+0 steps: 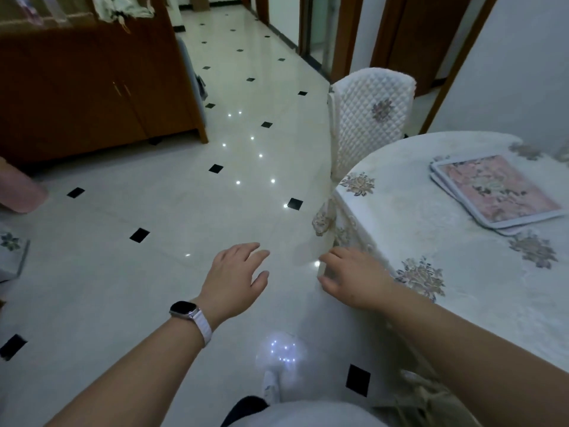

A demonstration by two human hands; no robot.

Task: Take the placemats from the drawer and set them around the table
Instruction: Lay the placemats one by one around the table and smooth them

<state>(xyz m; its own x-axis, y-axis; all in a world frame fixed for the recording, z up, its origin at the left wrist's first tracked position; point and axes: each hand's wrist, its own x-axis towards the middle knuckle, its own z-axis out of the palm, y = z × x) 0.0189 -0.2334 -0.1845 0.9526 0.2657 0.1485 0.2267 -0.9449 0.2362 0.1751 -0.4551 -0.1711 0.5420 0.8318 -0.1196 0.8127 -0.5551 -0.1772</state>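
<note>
A small stack of pink floral placemats [495, 191] with pale borders lies on the table [462, 272] at the right, which wears a white cloth with flower patches. My left hand [237, 277], with a watch on the wrist, hovers over the floor with fingers spread and relaxed, holding nothing. My right hand [351, 277] floats beside the table's near left edge, fingers loosely bent and empty. Both hands are well short of the placemats.
A chair [368, 124] with a white quilted cover stands at the table's far left side. A brown wooden cabinet [92, 87] fills the upper left. Glossy white floor tiles [154, 211] with black diamonds stretch between them. Another cushioned seat edge [12, 251] shows at far left.
</note>
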